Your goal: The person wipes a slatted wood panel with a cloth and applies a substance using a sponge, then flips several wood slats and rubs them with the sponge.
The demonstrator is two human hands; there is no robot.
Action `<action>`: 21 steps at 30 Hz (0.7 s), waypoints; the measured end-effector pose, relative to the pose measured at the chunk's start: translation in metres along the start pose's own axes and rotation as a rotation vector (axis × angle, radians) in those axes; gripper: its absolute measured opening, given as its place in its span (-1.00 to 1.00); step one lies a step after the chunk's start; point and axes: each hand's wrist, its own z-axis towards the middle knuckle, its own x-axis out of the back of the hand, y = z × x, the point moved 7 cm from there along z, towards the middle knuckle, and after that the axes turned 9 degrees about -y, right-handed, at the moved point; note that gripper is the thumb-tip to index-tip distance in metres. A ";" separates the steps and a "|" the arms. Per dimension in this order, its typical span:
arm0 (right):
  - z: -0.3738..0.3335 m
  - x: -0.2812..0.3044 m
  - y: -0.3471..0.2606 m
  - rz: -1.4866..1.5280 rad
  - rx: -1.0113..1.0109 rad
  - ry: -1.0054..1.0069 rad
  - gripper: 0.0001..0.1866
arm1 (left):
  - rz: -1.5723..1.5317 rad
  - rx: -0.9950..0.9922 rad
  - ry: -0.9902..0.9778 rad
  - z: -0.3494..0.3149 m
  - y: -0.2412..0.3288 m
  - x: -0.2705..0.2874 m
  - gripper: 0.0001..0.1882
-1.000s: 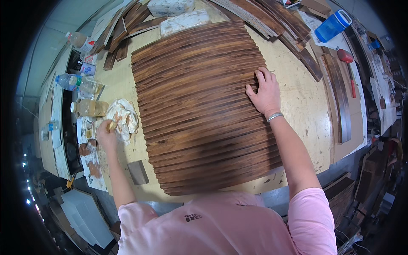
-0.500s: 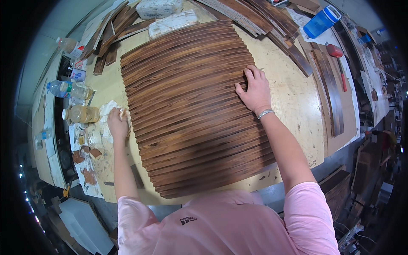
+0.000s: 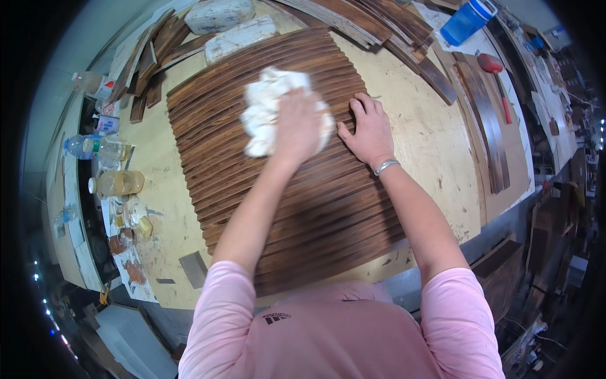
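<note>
A dark brown ribbed wooden panel lies on the pale worktable, its grooves running roughly side to side. My left hand, slightly blurred, presses a bunched white cloth onto the panel's upper middle. The palm covers part of the cloth and hides the wood beneath. At the panel's right edge rests my right hand, thumb and fingers apart on the ribs, with a silver bracelet at the wrist.
A bottle of yellowish liquid and other plastic bottles line the left side. Wood strips and white wrapped blocks lie at the back. On the right are a blue jug, a red-handled tool and dark boards.
My left hand has carried the white cloth from the table beside the bottles onto the panel, moving right and up. My right hand keeps its place at the panel's right edge.
</note>
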 end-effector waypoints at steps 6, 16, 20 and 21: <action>0.003 0.000 0.003 0.030 0.039 0.036 -0.51 | -0.846 -0.209 0.040 0.022 0.033 0.025 -0.45; 0.021 0.013 -0.052 0.220 0.131 0.212 -0.37 | 0.107 0.361 0.134 -0.105 -0.176 0.034 -0.34; 0.035 -0.029 -0.135 -0.051 0.258 -0.091 -0.36 | 0.069 0.364 0.146 -0.099 -0.170 0.042 -0.36; 0.033 -0.038 -0.140 -0.141 0.282 -0.127 -0.38 | 0.061 0.359 0.146 -0.099 -0.169 0.043 -0.37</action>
